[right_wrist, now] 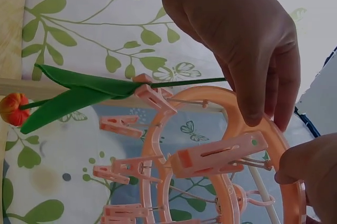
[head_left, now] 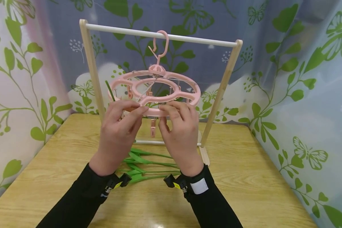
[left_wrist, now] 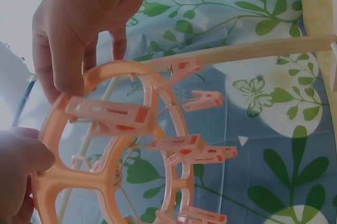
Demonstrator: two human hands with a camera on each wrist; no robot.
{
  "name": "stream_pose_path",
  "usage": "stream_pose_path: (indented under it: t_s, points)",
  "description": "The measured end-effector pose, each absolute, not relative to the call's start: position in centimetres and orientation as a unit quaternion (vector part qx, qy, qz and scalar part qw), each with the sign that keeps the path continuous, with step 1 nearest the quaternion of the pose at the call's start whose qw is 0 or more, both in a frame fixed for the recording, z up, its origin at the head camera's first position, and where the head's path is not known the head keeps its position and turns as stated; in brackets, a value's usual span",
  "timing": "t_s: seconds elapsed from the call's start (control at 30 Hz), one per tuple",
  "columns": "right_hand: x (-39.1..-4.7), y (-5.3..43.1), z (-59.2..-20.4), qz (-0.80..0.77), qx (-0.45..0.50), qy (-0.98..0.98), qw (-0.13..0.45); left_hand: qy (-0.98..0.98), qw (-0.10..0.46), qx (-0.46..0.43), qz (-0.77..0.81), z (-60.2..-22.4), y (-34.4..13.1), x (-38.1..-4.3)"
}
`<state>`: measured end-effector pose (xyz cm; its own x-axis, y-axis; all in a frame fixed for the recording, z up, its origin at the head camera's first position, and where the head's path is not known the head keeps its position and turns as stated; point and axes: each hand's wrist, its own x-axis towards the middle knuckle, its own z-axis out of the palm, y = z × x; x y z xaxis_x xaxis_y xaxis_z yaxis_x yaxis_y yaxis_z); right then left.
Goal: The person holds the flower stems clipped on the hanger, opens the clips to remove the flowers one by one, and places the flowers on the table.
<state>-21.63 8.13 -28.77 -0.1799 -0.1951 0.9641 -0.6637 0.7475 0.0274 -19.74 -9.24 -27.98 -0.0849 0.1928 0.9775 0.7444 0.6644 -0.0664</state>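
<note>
Both hands are raised to the near rim of a pink plastic oval clip hanger (head_left: pixel 155 91), which hangs by its hook from the white crossbar of a light wooden drying rack (head_left: pixel 229 76) directly beyond the hands. The left hand (head_left: pixel 117 133) has its fingers curled over the rim and pinches there; the wrist views suggest they lie on a pink plastic peg (left_wrist: pixel 108 116) on the ring, though the exact contact is partly hidden. The right hand (head_left: pixel 180 133) likewise grips the rim just beside the left. A green artificial flower stem with a red bud (right_wrist: pixel 84 92) is held in a peg at the far left side of the hanger. Further green artificial stems (head_left: pixel 143 166) lie on the wooden desk (head_left: pixel 245 177) below the wrists.
</note>
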Motion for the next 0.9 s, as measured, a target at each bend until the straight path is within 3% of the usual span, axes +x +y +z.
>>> stream_pose_path:
  t_s: [0.67, 0.9]
  points:
    - [-20.9, 7.4, -29.2, 0.187, 0.288, -0.739, 0.580, -0.687, 0.596, -0.353, -0.216, -28.6, -8.4, -19.5]
    - [-21.0, 8.0, -28.5, 0.211, 0.294, -0.731, 0.579, -0.656, 0.667, -0.274, -0.224, -28.6, -9.1, -20.0]
